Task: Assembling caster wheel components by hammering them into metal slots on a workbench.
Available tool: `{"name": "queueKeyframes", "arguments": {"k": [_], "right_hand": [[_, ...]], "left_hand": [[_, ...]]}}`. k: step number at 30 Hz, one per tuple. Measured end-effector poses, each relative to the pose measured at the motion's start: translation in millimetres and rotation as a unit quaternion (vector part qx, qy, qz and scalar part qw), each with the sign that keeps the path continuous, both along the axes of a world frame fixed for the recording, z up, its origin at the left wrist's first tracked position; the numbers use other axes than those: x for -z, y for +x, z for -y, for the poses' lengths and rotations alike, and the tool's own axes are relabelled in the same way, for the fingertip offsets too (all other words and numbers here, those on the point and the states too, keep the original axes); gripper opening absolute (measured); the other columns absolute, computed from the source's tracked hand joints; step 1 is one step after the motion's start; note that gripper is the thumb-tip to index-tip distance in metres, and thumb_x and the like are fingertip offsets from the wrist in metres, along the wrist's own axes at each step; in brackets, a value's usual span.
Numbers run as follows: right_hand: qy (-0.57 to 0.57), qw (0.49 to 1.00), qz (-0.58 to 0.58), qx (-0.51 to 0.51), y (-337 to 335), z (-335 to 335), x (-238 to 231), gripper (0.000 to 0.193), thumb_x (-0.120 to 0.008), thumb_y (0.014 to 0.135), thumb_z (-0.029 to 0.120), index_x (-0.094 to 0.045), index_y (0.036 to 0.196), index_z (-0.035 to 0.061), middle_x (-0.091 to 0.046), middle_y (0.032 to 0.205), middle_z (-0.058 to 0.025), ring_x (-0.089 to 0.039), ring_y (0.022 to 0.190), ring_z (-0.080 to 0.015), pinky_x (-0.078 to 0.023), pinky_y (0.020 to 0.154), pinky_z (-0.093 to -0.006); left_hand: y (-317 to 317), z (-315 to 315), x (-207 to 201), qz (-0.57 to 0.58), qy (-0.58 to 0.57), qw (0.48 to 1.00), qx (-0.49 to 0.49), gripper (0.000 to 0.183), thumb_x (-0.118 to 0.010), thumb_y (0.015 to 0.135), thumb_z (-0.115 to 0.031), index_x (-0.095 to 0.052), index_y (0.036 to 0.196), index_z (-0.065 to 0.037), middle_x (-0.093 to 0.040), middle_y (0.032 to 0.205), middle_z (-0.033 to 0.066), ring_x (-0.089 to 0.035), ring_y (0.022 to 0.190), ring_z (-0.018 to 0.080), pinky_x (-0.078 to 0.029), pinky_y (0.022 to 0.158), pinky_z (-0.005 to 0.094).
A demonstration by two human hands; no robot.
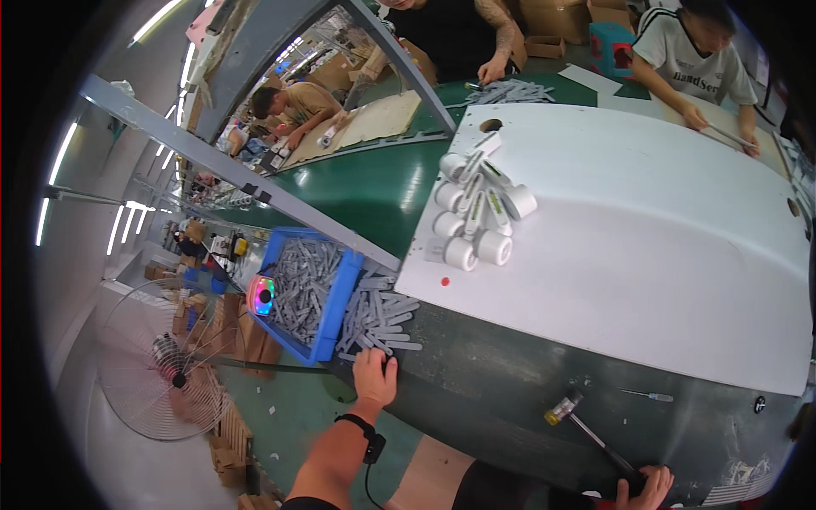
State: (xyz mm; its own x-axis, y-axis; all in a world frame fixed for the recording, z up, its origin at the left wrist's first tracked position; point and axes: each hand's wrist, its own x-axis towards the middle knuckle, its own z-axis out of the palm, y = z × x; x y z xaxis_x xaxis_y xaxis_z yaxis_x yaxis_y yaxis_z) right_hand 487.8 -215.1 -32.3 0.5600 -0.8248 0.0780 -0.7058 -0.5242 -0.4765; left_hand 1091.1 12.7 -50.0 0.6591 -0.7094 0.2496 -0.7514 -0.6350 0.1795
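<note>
At the near table edge my left hand (375, 379) rests beside a heap of flat grey plastic strips (378, 313). Its fingers are partly stretched out, thumb apart, with nothing visible held. My right hand (653, 490), low in the view, is closed around the end of a mallet's dark handle. The mallet (595, 436) has a metal shaft, and its head, with a yellow face, points away from me on the dark green table. Left of the strips, a blue bin (338, 308) is filled with more of them.
A white board (629, 255) covers much of the table; white rollers with handles (478, 208) cluster on it. A screwdriver (650, 396) lies near the mallet. A grey metal frame (238, 183) slants overhead. A fan (166, 361) stands left. Other people work across the table.
</note>
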Motion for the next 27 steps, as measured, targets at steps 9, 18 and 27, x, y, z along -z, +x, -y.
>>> {"name": "queueKeyframes", "arguments": {"k": [9,18,27], "right_hand": [[-0.035,0.998,-0.046,0.019,9.8,-9.6,6.6,0.047,-0.086,0.085,0.044,-0.07,0.112,0.0082,-0.067,0.099,-0.017,-0.063,0.094,-0.0428,-0.047,0.085,-0.0558],[-0.037,0.997,-0.041,0.054,15.2,-10.9,0.8,0.048,-0.083,0.087,0.048,-0.069,0.106,0.0057,-0.063,0.096,-0.0182,-0.06,0.092,-0.0431,-0.045,0.086,-0.0555],[-0.056,0.997,-0.019,0.053,15.9,-13.2,15.4,0.052,-0.082,0.089,0.052,-0.068,0.107,0.0059,-0.064,0.099,-0.0165,-0.059,0.092,-0.0399,-0.045,0.089,-0.0548]], "left_hand": [[3.1,-13.1,3.3,-0.024,-0.008,1.0,-0.004,0.022,-0.072,0.095,-0.026,-0.057,0.098,-0.009,-0.056,0.097,0.0141,-0.055,0.096,0.0414,-0.041,0.083,0.0532],[11.8,-0.6,8.8,-0.021,-0.009,0.999,0.04,0.021,-0.071,0.093,-0.021,-0.055,0.097,-0.007,-0.052,0.094,0.0169,-0.051,0.092,0.0417,-0.039,0.081,0.052],[12.7,-30.8,-2.2,-0.017,-0.003,0.998,0.059,0.019,-0.063,0.099,-0.015,-0.048,0.096,-0.003,-0.043,0.093,0.0162,-0.045,0.09,0.0363,-0.037,0.083,0.0467]]}}
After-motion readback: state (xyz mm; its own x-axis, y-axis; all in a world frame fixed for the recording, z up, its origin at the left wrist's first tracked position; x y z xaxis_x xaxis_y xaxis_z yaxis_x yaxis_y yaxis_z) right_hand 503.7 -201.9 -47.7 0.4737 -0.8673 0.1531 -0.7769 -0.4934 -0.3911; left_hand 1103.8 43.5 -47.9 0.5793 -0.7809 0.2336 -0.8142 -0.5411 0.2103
